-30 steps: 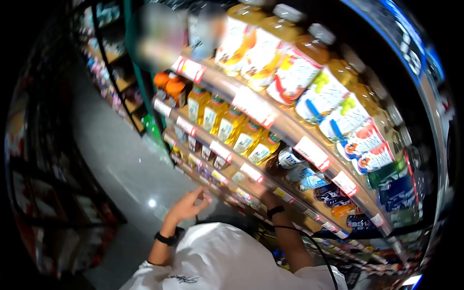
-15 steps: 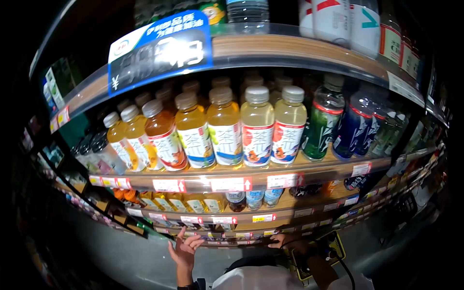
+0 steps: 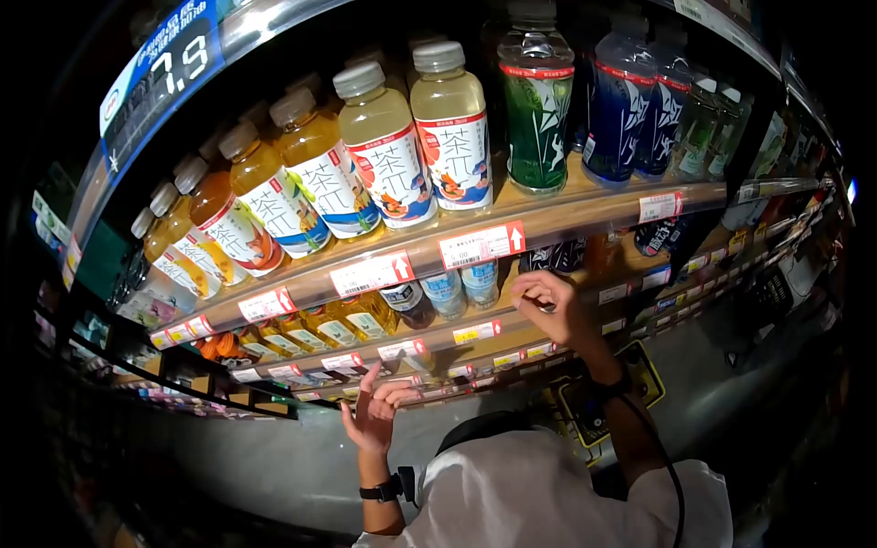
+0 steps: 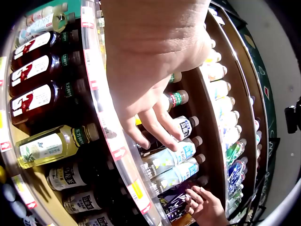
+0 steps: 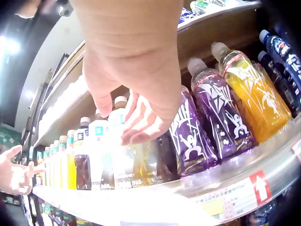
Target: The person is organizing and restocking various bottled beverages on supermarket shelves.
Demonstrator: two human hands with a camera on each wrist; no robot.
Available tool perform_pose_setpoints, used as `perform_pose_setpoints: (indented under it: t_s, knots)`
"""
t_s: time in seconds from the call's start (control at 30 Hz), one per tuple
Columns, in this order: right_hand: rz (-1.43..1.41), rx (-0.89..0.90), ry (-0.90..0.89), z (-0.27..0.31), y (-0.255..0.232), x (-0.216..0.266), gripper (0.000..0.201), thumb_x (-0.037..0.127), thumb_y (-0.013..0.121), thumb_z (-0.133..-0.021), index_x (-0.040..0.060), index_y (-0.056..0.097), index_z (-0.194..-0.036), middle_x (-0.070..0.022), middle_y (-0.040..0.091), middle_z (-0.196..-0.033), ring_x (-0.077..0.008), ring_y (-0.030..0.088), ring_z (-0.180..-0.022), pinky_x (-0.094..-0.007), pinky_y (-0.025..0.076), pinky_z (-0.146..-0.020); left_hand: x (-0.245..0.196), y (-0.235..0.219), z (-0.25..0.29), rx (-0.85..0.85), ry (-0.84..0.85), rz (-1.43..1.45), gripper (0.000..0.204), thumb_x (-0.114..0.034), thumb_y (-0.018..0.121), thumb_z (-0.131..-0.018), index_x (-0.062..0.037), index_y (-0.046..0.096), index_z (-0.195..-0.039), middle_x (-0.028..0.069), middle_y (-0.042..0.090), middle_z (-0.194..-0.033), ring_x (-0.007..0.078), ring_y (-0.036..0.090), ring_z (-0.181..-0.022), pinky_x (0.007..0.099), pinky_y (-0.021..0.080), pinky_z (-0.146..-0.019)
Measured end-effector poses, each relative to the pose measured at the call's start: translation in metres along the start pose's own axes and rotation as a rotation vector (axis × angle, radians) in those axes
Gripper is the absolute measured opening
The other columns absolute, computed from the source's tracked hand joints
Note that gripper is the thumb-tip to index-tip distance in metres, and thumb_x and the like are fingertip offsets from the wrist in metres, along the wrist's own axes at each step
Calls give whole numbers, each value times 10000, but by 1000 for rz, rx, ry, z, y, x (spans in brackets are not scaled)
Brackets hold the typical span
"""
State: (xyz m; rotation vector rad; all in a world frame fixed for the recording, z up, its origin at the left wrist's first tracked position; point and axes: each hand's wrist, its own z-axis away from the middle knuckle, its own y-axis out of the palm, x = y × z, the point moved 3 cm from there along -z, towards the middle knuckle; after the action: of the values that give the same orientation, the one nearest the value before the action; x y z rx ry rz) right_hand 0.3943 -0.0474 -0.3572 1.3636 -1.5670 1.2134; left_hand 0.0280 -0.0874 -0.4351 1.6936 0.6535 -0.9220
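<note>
My left hand (image 3: 373, 420) is held low before the shelves, fingers loosely bent and holding nothing. From its wrist view, the hand (image 4: 150, 80) hangs in front of light-blue-labelled bottles (image 4: 181, 153). My right hand (image 3: 553, 310) is raised at the second shelf, its fingers loosely curled around nothing. In the right wrist view this hand (image 5: 136, 103) overlaps pale-labelled bottles (image 5: 99, 150), with purple drink bottles (image 5: 218, 110) just beside it. White-labelled tea bottles (image 3: 388, 151) stand upright on the shelf above both hands.
A green bottle (image 3: 536, 119) and blue bottles (image 3: 621, 110) share the upper shelf. Price tags (image 3: 370, 274) line the shelf edge (image 3: 585, 224). On the floor by my right arm is a yellow-rimmed basket (image 3: 650, 374). A cable (image 3: 671, 466) runs along that arm.
My head view has swung across the shelves and come nearer the upper one. My right hand has risen from beside the basket to the second shelf. The left hand stays low and empty.
</note>
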Motion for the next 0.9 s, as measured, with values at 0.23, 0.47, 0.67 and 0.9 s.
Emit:
perform_pose_setpoints:
  t_s: [0.23, 0.47, 0.67, 0.9]
  knots:
    - [440, -599, -309, -12, -3, 7, 490, 83, 838, -783, 14, 566, -1185, -111, 599, -1015, -201, 609, -727, -312, 520, -605, -1, -19, 30, -11, 20, 25, 930, -749, 260, -970, -8, 366, -1522, 266, 662, -1191, 392, 668, -1077, 456, 484, -1009]
    - [525, -781, -216, -43, -23, 3, 734, 347, 838, -786, -70, 484, -1276, -262, 547, -1302, -445, 651, -907, -496, 552, -765, 1, -20, 39, -11, 11, 94, 888, -730, 312, -966, -8, 419, -1473, 280, 637, -1228, 401, 649, -1096, 527, 449, -1042]
    - [694, -554, -53, -52, -30, 1, 579, 295, 800, -817, -44, 542, -1209, -291, 598, -1190, -476, 638, -928, -522, 538, -758, 5, -1, 37, 30, -24, 31, 877, -726, 297, -974, -17, 426, -1474, 271, 640, -1229, 383, 664, -1064, 459, 471, -995]
    - [615, -624, -307, -27, -20, 23, 646, 244, 802, -830, -23, 483, -1325, -240, 547, -1277, -444, 654, -920, -481, 553, -738, 14, 15, 34, 32, -15, 17, 865, -705, 305, -979, -46, 361, -1537, 275, 612, -1283, 374, 666, -1056, 448, 465, -991]
